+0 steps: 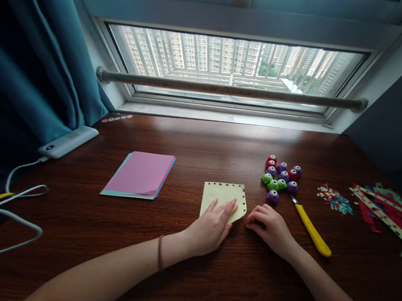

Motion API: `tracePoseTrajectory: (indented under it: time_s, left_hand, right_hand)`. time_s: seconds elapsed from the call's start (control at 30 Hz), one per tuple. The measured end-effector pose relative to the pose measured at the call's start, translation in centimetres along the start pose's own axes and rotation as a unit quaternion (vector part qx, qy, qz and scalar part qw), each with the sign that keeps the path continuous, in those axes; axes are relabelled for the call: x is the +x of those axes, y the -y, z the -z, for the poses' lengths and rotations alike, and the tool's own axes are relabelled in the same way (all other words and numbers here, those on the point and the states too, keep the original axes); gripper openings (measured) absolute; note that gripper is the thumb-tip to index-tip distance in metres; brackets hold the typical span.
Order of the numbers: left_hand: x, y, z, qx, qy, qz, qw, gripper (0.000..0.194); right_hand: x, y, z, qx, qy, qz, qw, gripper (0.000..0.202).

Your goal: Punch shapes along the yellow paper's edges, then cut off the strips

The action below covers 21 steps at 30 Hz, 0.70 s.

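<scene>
A pale yellow paper square (222, 192) with small holes punched along its top and right edges lies on the brown table. My left hand (211, 227) rests flat on it, fingers spread, covering its lower part. Just right of the paper, my right hand (269, 227) touches the table with its fingers curled together; anything between the fingertips is too small to make out. Beyond that hand sit several small red, purple and green punches (283, 175) in a cluster. A yellow-handled knife (313, 231) lies beside them, its handle angled toward the right arm.
A stack of pink and blue paper (140, 173) is at the left. Small punched pieces (335, 199) and a pile of colored strips (388, 209) lie at the right. A white power bank (69, 142) with a cable (13, 213) sits by the blue curtain (50, 35).
</scene>
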State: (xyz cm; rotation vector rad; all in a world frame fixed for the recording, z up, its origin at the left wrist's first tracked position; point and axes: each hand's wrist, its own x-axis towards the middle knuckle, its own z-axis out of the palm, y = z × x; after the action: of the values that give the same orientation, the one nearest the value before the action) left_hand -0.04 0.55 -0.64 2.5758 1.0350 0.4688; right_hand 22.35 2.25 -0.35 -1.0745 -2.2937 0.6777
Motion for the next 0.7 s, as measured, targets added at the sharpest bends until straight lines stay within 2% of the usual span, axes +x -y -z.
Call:
tracePoseTrajectory:
  time_s: [0.27, 0.4, 0.5, 0.57, 0.63, 0.7]
  left_hand:
    - [0.0, 0.0, 0.1, 0.009, -0.002, 0.004, 1.000, 0.065]
    - [0.0, -0.1, 0.2, 0.009, -0.002, 0.004, 1.000, 0.067]
    - [-0.1, -0.1, 0.3, 0.010, 0.000, 0.002, 1.000, 0.069]
    - [-0.1, -0.1, 0.4, 0.010, 0.006, 0.003, 1.000, 0.070]
    - [0.0, 0.0, 0.5, 0.011, 0.011, 0.004, 1.000, 0.070]
    - [0.0, 0.0, 0.5, 0.014, 0.013, 0.005, 1.000, 0.070]
  right_hand:
    - [0.0, 0.5, 0.0, -0.001, 0.004, -0.002, 1.000, 0.010]
    - [0.1, 0.3, 0.4, 0.044, -0.032, -0.033, 0.998, 0.011]
    - [0.0, -0.7, 2.3, 0.057, -0.099, -0.067, 0.991, 0.010]
    - [-0.4, -1.9, 4.3, 0.052, -0.171, -0.114, 0.977, 0.011]
    - [-1.1, -3.6, 6.6, 0.030, -0.259, -0.168, 0.951, 0.014]
    - [-2.0, -5.5, 8.7, 0.002, -0.362, -0.198, 0.911, 0.018]
